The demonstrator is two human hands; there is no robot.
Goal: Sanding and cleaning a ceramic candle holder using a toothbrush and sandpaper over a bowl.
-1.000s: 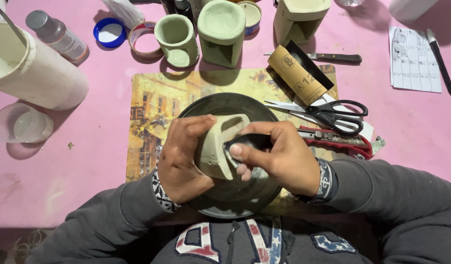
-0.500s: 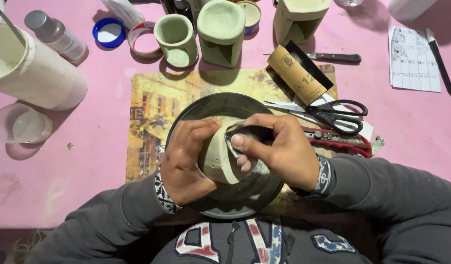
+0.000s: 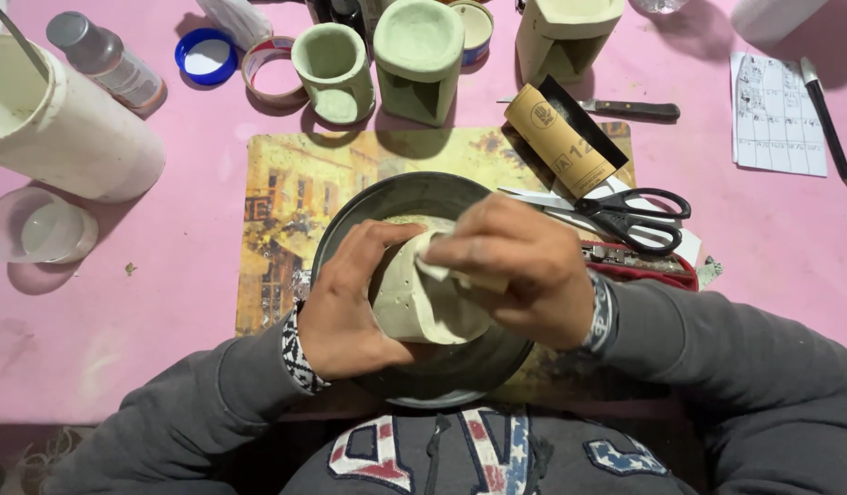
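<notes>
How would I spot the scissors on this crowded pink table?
Find the pink table, then the yellowish picture mat in the middle. At the mat's right edge, just right of the dark round pan, lie the scissors. They alone have black loop handles, below the tan paper roll.

Obstacles I log: scissors and a sandpaper roll just right of the dark bowl; green cast cups and a tape ring crowd the far edge of the mat. On my left lie a white tub and a clear lid. Open pink worktop lies near-left and to the right, below the paper sheet.
</notes>
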